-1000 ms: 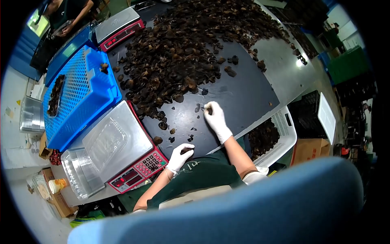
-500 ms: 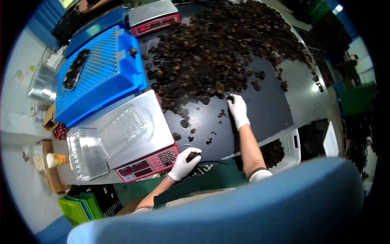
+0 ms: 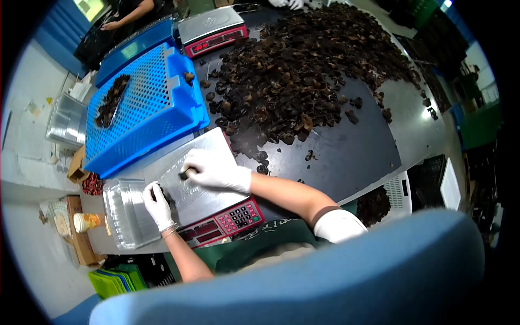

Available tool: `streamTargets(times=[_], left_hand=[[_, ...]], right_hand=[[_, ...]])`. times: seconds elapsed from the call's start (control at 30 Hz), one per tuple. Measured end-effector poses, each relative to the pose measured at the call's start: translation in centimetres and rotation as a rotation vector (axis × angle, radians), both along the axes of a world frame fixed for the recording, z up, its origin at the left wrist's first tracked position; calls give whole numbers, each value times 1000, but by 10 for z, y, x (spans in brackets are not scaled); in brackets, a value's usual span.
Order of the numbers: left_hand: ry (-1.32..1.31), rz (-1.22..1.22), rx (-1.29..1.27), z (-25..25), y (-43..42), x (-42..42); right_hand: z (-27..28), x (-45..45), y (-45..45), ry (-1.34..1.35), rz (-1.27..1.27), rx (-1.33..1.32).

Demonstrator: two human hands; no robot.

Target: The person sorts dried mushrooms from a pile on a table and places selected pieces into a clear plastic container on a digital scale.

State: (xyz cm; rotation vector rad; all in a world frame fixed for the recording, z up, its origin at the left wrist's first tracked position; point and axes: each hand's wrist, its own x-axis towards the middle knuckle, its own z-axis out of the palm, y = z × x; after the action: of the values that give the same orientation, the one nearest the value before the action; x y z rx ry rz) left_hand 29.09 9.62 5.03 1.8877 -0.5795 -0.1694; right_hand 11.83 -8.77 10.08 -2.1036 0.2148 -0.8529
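Observation:
My white-gloved right hand (image 3: 211,171) is over the metal scale (image 3: 216,149), its fingers closed on a dark wood ear mushroom (image 3: 184,175). A clear plastic tray on the scale plate lies beneath that hand, partly hidden by it. At the scale's left side is my gloved left hand (image 3: 158,208), with dark mushroom pieces partly showing behind its curled fingers. Just left of it stand clear plastic containers (image 3: 122,216). A large heap of wood ear mushrooms (image 3: 287,81) spreads over the dark table beyond the scale.
An upturned blue crate (image 3: 146,97) carries a tray of mushrooms (image 3: 112,100). Behind it are a second scale (image 3: 211,24) and another person's arm (image 3: 130,15). More gloved hands (image 3: 290,3) show at the far edge. A white basket (image 3: 400,197) stands right, a paper cup (image 3: 86,222) left.
Both hands have moved left to the scale. My right hand has left the heap's near edge and is now over the clear tray; my left hand has come from the table's front edge.

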Motion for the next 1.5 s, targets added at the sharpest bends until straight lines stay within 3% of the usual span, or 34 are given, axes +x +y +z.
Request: streamTargets(times=[0.07,0.13,0.27,0.33,0.4,0.47,0.53,0.6,0.7,0.73,0.77,0.83,0.9,0.97,1.0,1.07,1.13,1.2,1.33,1.43,1.47,1.5], left_hand=[[-324,-97,76,-16,-3,6],[-232,-141,147,-2,-7,-9],[-122,-173,28,-5,-4,-12],[-111,-184,35,11,-1,-15],[-365,-125,100,22,-1,-21],[-401,-61,36,22,1,-22],[-428,-50,-7,48,-9,-43],[-404,-186,-43,70,-28,-75],[-476,-607,1,89,-60,-138],[-597,-864,162,89,-67,-154],[-529,-994,164,94,-77,-179],[-719,-1186,267,52,-82,-205],[-995,-1208,486,28,-84,-223],[-1184,-1217,787,2,-92,-236],[-1197,-1223,786,-5,-97,-239],[-1365,-1205,1046,-22,-106,-240],[-1166,-1110,1256,-44,-121,-244],[-960,-1176,1371,-53,-134,-241],[-944,-1122,1428,-62,-142,-241],[-895,-1165,1431,-69,-142,-240],[-889,-1163,1419,-71,-141,-240],[-895,-1195,1333,-70,-140,-237]], right_hand=[[-5,20,14,139,70,-50],[-18,28,23,127,30,-271],[-2,-6,0,-193,-50,-78],[-26,-35,-31,-29,-283,-48],[-60,-73,-59,181,-338,121],[-95,-113,-71,474,-248,73],[-104,-139,-56,575,-177,-179],[-112,-152,-46,557,-187,-322],[-127,-168,-56,474,-207,-109],[-127,-174,-59,445,-255,-38],[-124,-178,-63,404,-345,47],[-122,-187,-72,362,-430,224],[-118,-190,-77,333,-489,252],[-119,-175,-75,259,-482,81],[-115,-163,-72,239,-470,-44],[-104,-133,-62,425,-419,-121],[-116,-102,-47,480,-485,-227],[-125,-94,-45,512,-480,-582],[-141,-104,-58,516,-324,-365],[-150,-130,-65,470,-375,-197],[-155,-137,-67,315,-422,-62],[-151,-141,-69,261,-397,286]])
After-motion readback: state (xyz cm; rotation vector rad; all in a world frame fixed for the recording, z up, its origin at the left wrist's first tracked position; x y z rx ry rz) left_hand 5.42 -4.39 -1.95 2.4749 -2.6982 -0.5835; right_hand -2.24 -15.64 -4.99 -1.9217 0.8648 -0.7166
